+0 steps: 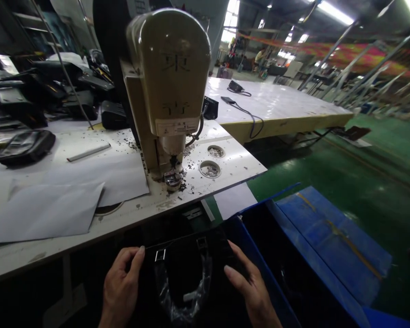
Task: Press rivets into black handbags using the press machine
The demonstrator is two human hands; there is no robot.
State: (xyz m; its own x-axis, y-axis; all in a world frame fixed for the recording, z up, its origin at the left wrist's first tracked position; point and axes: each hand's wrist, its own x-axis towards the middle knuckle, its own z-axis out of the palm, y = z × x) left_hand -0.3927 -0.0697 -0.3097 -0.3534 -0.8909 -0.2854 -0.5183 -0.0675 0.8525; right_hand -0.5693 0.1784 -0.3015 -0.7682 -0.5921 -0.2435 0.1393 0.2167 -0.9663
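Note:
Between my two hands is a black bag [184,248] with a plastic-wrapped handle [162,287] fixed by square metal buckles. My left hand [123,280] grips its left edge, thumb on the near face. At the right edge, my right hand [249,282] holds the bag with thumb and fingers on either side. The bag's lower part runs out of the frame into dark shadow. Just beyond it stands a riveting or sewing-type machine [172,73], its head above a small round post [172,180] strewn with dark scraps.
White paper sheets [48,209] lie on the machine table [239,159], which has two cups of small metal parts [210,169]. Black bags [27,146] are piled at the left. A blue bin [259,241] stands at my right. Behind is a white-topped table [276,98].

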